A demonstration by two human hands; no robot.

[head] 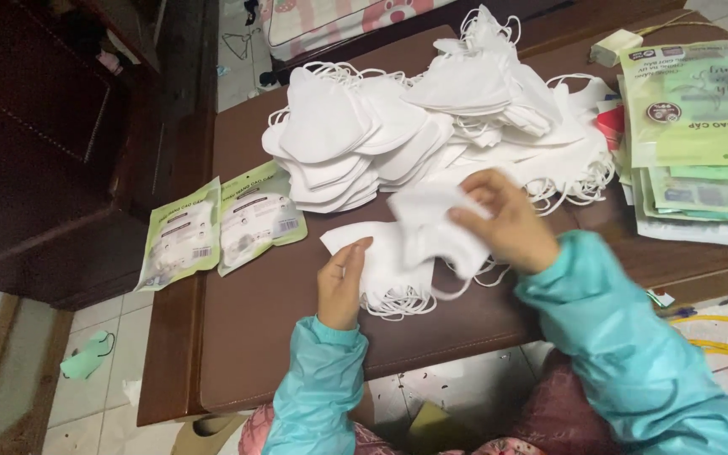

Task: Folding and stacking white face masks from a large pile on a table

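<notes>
My right hand [511,223] grips a white folded face mask [433,227] and holds it just above the brown table [246,329]. My left hand [340,282] rests flat on a small stack of white masks [381,274] whose ear loops spill toward the table's front. Behind both hands lies a large loose heap of white masks [431,126] that covers the table's middle and back. Both of my arms wear turquoise sleeves.
Two sealed green-and-white mask packets [221,227] lie at the table's left. A stack of empty green packets [701,126] sits at the right edge. A green mask [86,358] lies on the tiled floor at left. Yellow cord [726,337] runs along the right.
</notes>
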